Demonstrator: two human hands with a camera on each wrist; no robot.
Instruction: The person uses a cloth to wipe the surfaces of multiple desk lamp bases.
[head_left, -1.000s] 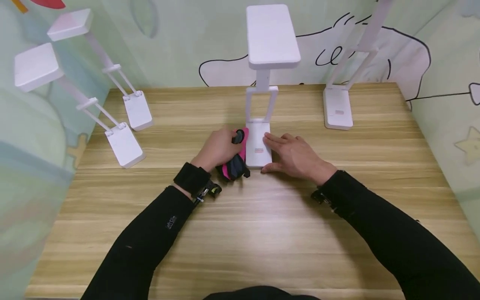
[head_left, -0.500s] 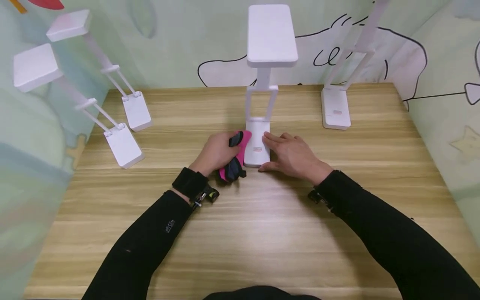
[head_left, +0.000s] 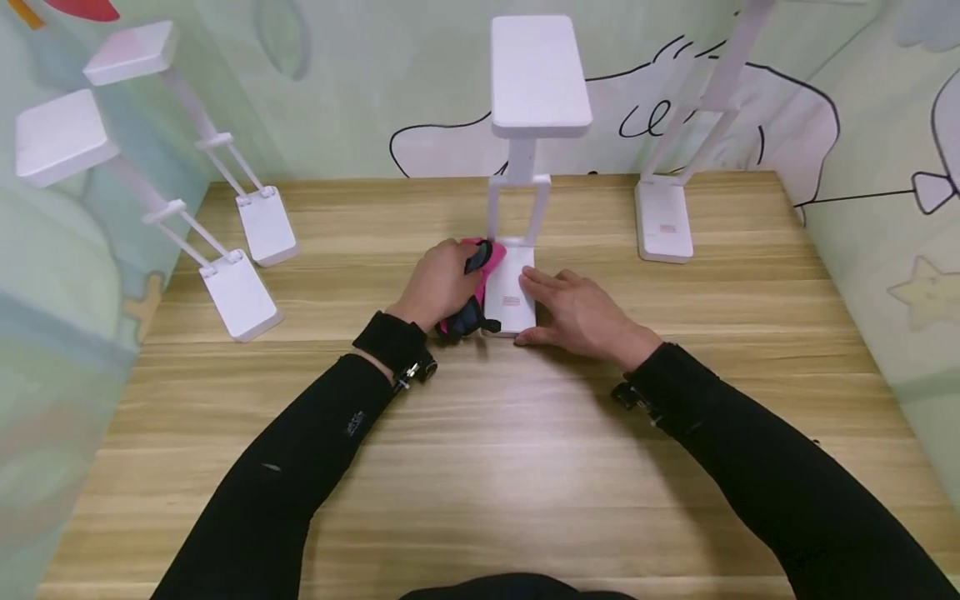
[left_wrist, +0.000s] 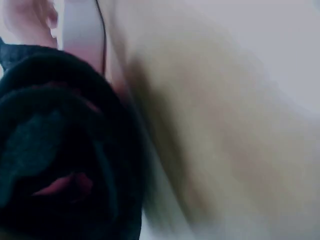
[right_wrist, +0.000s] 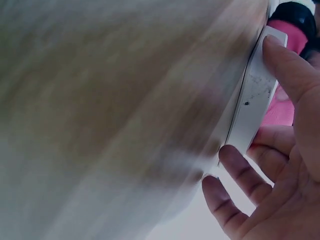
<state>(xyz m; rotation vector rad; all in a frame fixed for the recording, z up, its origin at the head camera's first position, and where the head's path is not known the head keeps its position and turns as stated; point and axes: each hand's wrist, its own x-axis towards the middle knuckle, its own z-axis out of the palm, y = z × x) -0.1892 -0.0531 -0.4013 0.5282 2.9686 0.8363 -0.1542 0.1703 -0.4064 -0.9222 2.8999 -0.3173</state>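
A white folding desk lamp (head_left: 513, 289) stands upright in the middle of the table in the head view. My left hand (head_left: 441, 282) grips a bunched pink and dark cloth item (head_left: 491, 265) against the left side of the lamp's base. Its exact kind is hard to tell; in the left wrist view the dark fabric (left_wrist: 60, 120) shows loose folds with pink inside. On the base's right side rests my right hand (head_left: 573, 312), fingers fairly straight on the top edge and thumb at the front corner. The right wrist view shows that thumb (right_wrist: 285, 62) touching the base's side (right_wrist: 252, 95).
Two more white lamps stand at the left, one in front (head_left: 240, 296) and one behind (head_left: 267, 225). Another lamp (head_left: 664, 221) is at the back right. The wood-grain table (head_left: 517, 467) meets patterned walls (head_left: 337, 83) at the back and sides.
My left hand has shifted the pink and dark cloth item farther back along the lamp's base. The right hand keeps its place on the base. The whole scene has slid slightly left.
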